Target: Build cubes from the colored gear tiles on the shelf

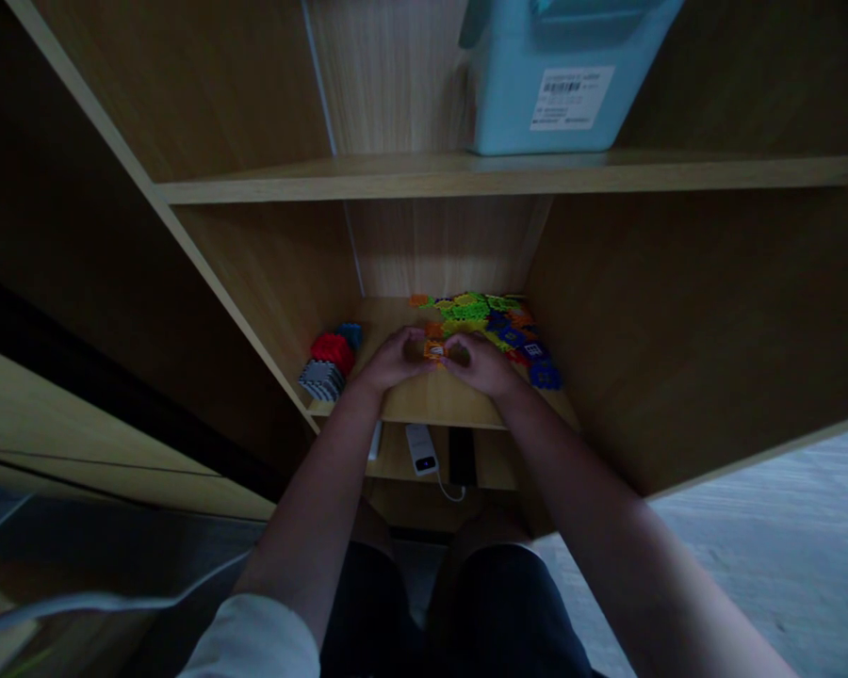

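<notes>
My left hand [399,358] and my right hand [481,364] meet over the middle shelf, their fingers closed on a small orange interlocking plastic piece [434,350]. Whether it is one piece or two joined is too small to tell. Just behind it lies another orange piece [433,330]. Beyond and to the right spreads a loose pile of similar flat pieces: green ones [470,307] at the back, dark blue ones [544,375] at the right, with yellow, orange and red among them. My right hand partly covers the pile's near side.
Stacked pieces stand at the shelf's left: black-and-white [321,379], red [334,351] and blue [350,333]. A light-blue bin [509,113] sits on the upper shelf [396,184]. Below, a white device [422,449] with a cable lies beside a black object [462,457]. Cabinet sides flank my arms.
</notes>
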Tool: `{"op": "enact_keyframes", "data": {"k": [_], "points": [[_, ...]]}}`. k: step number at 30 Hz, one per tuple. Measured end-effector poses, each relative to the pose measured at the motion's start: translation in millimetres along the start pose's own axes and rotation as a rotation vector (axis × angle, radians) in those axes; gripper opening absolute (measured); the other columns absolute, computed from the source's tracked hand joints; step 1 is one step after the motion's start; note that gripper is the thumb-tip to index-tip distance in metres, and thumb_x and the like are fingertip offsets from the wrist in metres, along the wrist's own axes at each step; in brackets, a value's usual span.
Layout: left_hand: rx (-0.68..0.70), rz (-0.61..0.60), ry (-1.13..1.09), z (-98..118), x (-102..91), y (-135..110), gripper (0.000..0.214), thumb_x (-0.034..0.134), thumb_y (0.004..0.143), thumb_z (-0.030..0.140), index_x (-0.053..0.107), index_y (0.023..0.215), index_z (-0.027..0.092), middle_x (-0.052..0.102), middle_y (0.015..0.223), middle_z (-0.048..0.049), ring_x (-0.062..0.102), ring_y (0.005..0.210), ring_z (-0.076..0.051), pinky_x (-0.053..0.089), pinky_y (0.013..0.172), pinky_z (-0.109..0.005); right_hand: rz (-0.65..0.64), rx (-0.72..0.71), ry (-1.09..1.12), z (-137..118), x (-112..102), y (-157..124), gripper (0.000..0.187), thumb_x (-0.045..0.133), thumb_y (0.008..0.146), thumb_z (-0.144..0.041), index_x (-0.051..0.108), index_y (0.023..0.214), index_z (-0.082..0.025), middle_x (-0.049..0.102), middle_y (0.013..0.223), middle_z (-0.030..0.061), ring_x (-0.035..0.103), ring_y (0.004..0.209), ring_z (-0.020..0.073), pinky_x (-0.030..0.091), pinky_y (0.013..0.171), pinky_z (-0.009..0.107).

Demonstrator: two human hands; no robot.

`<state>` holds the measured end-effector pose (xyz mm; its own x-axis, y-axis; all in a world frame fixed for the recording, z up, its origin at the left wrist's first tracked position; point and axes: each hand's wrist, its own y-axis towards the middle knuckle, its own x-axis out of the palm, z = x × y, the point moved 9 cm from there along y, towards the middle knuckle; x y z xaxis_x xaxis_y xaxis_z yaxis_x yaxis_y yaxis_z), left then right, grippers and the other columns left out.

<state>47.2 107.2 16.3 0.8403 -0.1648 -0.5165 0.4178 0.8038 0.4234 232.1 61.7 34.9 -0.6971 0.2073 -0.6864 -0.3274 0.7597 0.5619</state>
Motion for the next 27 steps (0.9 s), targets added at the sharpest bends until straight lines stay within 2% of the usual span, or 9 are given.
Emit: {"op": "enact_keyframes", "data": {"k": [8,27], "points": [[0.024,-0.040,-0.002,-9.2,7.3,1.2,0.064,0.098,0.074,0.038,0.070,0.129,0.021,0.074,0.136,-0.0131,0.071,0.128,-0.031,0.053,0.118,-0.051,-0.009,0.001,-0.056,-0.1,0.5,-0.8,0.016,0.076,0.093,-0.031,0.071,0.108,-0.027,0.080,0.110,0.0069,0.073,0.106,0.0287,0.056,0.099,0.044],[0.055,-0.046,-0.010,-5.4,11.6,0.6,0.058,0.093,0.080,0.038,0.069,0.129,0.021,0.075,0.132,-0.0136,0.073,0.124,-0.030,0.056,0.114,-0.050,-0.013,-0.009,-0.050,-1.4,1.7,-1.2,0.020,0.076,0.092,-0.030,0.071,0.111,-0.026,0.080,0.112,0.0075,0.073,0.105,0.0283,0.055,0.098,0.043]]}}
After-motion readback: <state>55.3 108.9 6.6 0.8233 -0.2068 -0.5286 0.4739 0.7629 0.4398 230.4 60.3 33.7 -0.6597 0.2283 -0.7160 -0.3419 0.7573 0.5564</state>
